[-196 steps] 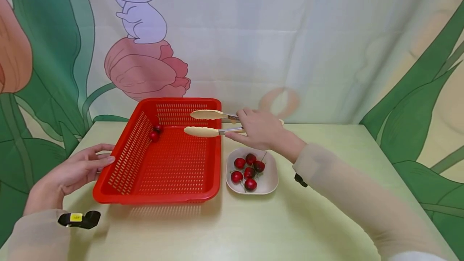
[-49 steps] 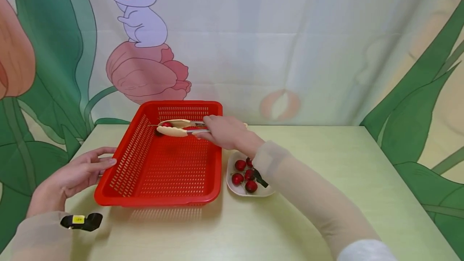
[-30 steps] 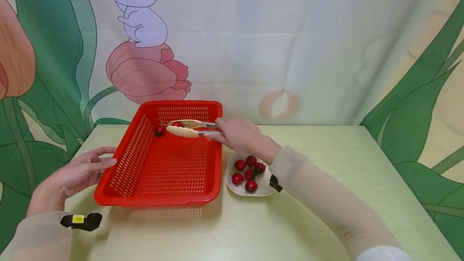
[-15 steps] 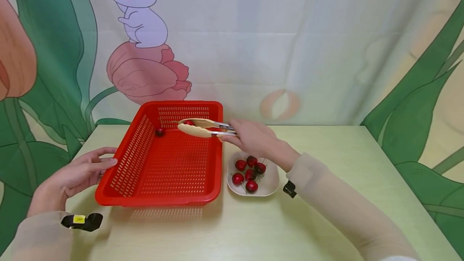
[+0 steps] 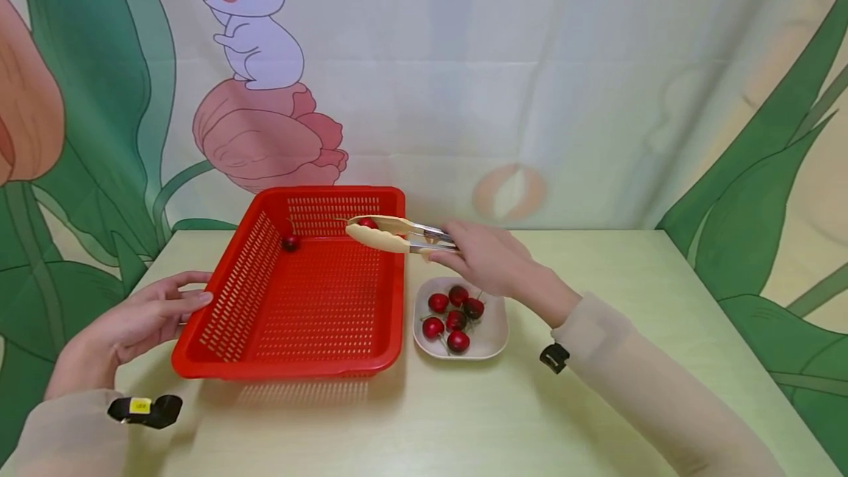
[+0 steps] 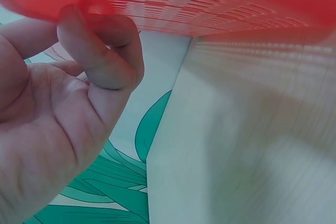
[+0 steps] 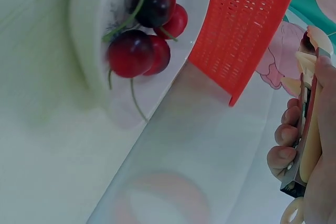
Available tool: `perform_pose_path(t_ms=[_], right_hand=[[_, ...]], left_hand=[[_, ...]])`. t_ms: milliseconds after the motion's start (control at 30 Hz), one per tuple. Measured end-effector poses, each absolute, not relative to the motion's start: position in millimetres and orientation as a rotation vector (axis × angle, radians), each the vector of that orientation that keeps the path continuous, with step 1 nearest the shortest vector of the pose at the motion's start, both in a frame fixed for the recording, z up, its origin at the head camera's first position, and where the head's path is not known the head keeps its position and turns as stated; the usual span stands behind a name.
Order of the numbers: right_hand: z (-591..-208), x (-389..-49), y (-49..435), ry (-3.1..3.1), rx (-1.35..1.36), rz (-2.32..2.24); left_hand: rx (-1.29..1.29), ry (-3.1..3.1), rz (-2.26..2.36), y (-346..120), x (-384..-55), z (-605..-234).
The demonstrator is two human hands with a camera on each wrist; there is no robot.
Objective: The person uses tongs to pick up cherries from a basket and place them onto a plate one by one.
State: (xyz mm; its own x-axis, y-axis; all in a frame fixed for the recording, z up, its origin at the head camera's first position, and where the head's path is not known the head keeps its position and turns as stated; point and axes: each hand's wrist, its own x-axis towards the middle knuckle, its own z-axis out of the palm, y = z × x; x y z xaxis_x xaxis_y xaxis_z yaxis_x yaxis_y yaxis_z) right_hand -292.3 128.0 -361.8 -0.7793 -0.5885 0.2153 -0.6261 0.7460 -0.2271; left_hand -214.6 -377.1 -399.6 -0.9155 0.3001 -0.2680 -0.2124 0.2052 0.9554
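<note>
My right hand (image 5: pixel 486 256) grips a pair of tongs (image 5: pixel 379 238) with cream scalloped tips and metal arms. Between the tips sits a red cherry (image 5: pixel 367 223), its stem pointing left, over the right side of a red plastic basket (image 5: pixel 288 370). In the right wrist view, fingers (image 7: pixel 286 135) wrap the tongs' handles. My left hand (image 5: pixel 142 315) holds the basket's left rim, thumb on top; the left wrist view shows its fingers (image 6: pixel 100 59) curled at the rim. One dark cherry (image 5: pixel 290 243) lies in the basket's far left corner.
Right of the basket, a small white dish (image 5: pixel 493 333) bears several cherries (image 5: pixel 456 320) with stems. Both stand on a pale table (image 5: pixel 596 389). Behind it hangs a curtain (image 5: pixel 596 94) printed with plants and a white animal.
The tongs, spread over the basket at first, have closed on one of two cherries in the far left corner and carried it right. The left hand and basket have stayed put.
</note>
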Motion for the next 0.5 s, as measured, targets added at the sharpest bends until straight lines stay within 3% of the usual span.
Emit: perform_pose_path(t_ms=[500], right_hand=[[-385.7, -272.0, 186.7, -2.833, 0.892, 0.465]], left_hand=[[0.136, 2.058, 1.751, -379.3, -217.2, -398.7]])
